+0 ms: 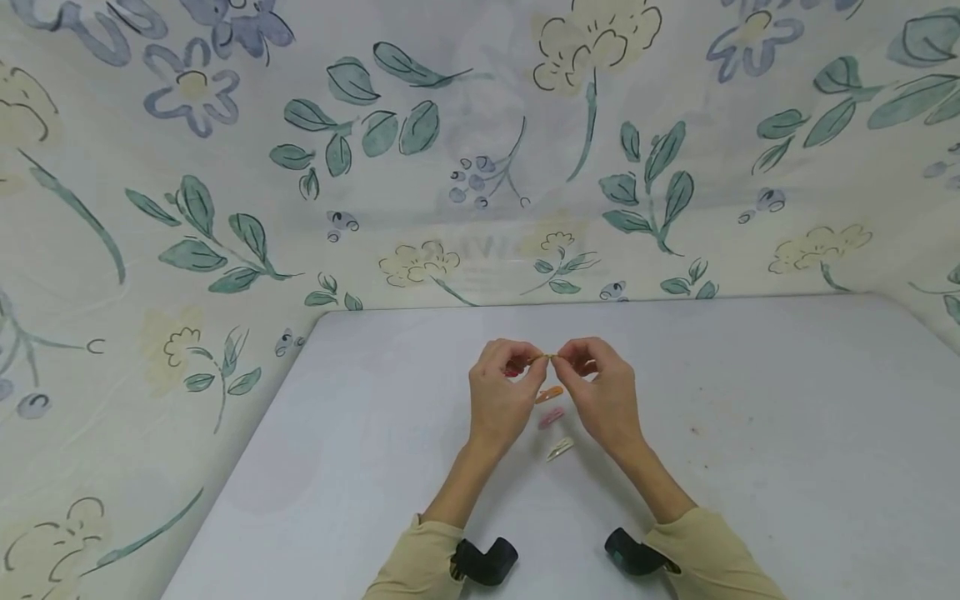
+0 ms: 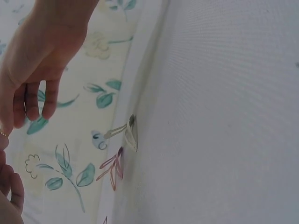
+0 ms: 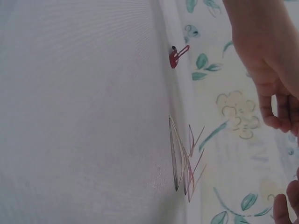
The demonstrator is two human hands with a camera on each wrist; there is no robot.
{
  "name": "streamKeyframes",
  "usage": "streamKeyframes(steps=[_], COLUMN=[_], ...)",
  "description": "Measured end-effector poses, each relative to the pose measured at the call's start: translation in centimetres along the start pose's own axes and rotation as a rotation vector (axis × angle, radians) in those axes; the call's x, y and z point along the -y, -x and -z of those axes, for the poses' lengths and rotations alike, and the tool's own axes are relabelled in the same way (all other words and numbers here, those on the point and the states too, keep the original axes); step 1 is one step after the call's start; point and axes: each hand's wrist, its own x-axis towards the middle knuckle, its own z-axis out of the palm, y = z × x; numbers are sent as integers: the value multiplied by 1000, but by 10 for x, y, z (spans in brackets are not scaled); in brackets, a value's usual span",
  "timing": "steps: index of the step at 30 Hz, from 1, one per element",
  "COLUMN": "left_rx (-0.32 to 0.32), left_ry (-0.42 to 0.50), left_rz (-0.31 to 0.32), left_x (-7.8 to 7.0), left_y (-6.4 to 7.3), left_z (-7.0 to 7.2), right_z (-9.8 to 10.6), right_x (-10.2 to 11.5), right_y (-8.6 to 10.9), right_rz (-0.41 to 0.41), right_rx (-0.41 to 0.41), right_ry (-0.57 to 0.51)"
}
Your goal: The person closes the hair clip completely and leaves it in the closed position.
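Before me, my left hand (image 1: 501, 400) and right hand (image 1: 606, 400) meet at the fingertips and pinch a small yellow-gold thing (image 1: 550, 356) between them. In the left wrist view, a bit of this gold thing (image 2: 3, 134) looks beaded; the fingers hide most of it, so its kind cannot be told. Below the hands, an orange snap hair clip (image 1: 550, 394), a pink hair clip (image 1: 551, 418) and a white hair clip (image 1: 560, 449) lie in a column on the table. A red hair clip (image 3: 174, 58) lies apart from them, partly hidden behind my left fingers in the head view.
The white table (image 1: 360, 433) has its far edge just beyond the hands. Behind it hangs a flowered cloth (image 1: 480, 92). A black wrist mount (image 1: 487, 562) sticks out from the left sleeve and another black mount (image 1: 633, 553) from the right.
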Motion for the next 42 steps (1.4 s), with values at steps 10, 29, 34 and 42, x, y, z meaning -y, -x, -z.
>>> streamKeyframes(steps=[10, 29, 34, 42], left_rx=[28, 38, 43, 60], left_ry=[11, 12, 11, 11], left_rz=[10, -3, 1, 9], left_x=[2, 5, 6, 6], left_y=[0, 1, 1, 0], left_z=[-3, 1, 2, 4], right_z=[2, 2, 2, 5], right_x=[0, 0, -1, 1], right_y=[-1, -1, -2, -3], right_rz=[-36, -110, -148, -200], right_rx=[5, 96, 145, 173], right_ry=[-7, -35, -27, -8])
